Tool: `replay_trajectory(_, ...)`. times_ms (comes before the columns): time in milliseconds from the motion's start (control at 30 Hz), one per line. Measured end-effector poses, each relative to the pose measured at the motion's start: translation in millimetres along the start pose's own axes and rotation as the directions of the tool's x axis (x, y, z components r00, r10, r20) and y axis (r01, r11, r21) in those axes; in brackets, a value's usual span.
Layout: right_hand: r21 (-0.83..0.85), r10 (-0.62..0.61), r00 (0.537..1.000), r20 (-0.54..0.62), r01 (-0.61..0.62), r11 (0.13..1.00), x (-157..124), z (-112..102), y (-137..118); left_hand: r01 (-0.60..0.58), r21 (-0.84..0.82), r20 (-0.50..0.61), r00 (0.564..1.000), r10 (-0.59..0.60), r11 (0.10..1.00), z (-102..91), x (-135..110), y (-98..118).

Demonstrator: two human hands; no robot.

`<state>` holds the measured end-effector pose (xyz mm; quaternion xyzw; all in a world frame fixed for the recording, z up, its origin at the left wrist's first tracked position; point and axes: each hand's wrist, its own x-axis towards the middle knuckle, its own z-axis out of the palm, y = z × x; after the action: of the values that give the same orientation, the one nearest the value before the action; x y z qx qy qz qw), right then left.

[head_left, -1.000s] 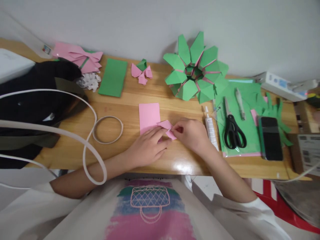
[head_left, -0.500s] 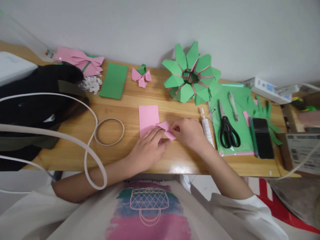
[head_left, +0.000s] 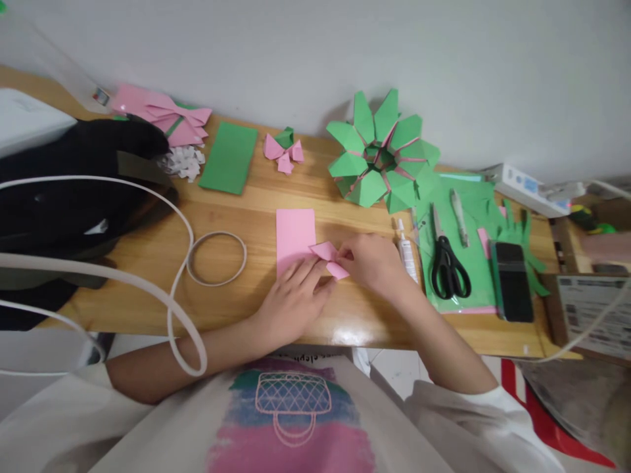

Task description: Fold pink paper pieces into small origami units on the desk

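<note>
Both hands meet at a small folded piece of pink paper (head_left: pixel 323 250) above the wooden table. My right hand (head_left: pixel 371 263) is closed in a pinch on its right side; the fingertips hide part of the folds. From the left, my left hand (head_left: pixel 294 303) holds the same piece between fingers and thumb, its fingers lying over the lower corner of a flat pink paper rectangle (head_left: pixel 296 233). Just right of my right hand lies a white glue tube (head_left: pixel 407 255). Beyond the hands stands a green and pink folded-paper ring (head_left: pixel 382 157) with pointed petals.
Black-handled scissors (head_left: pixel 447 263), a utility knife (head_left: pixel 459 217) and a phone (head_left: pixel 513 279) lie at the right on green paper. A green sheet (head_left: pixel 229 157) and a small pink-green paper flower (head_left: pixel 284 151) are behind. White cable (head_left: pixel 197 328) loops over my left forearm; a tape ring (head_left: pixel 245 253) lies nearby.
The view has shifted slightly. Both hands keep their grip on the folded pink paper, with hardly any visible movement.
</note>
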<state>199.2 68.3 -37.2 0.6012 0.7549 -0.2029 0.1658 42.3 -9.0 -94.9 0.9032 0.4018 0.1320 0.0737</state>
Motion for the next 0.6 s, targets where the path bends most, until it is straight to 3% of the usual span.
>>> replay_trajectory(267, 0.023, 0.047, 0.999, 0.015, -0.047, 0.999, 6.1, -1.1, -1.8, -0.007, -0.069, 0.056, 0.998, 0.011, 0.998, 4.1, -2.0, -3.2)
replay_trajectory(433, 0.059, 0.065, 0.998, -0.018, -0.064, 0.996, 6.6, 1.3, 10.6, 0.004, -0.072, 0.084, 0.997, 0.002, 0.997, 2.5, -2.6, -4.2)
replay_trajectory(500, 0.081, 0.020, 0.999, -0.050, -0.016, 0.997, 0.3, 3.2, 21.3, -0.001, -0.068, 0.098, 0.995, 0.007, 0.998, 2.2, -2.3, -4.0)
replay_trajectory(600, 0.123, -0.136, 0.986, -0.100, 0.148, 0.981, -12.7, 11.7, 41.6, -0.009, -0.047, 0.096, 0.995, 0.013, 0.999, 2.4, -0.9, -3.4)
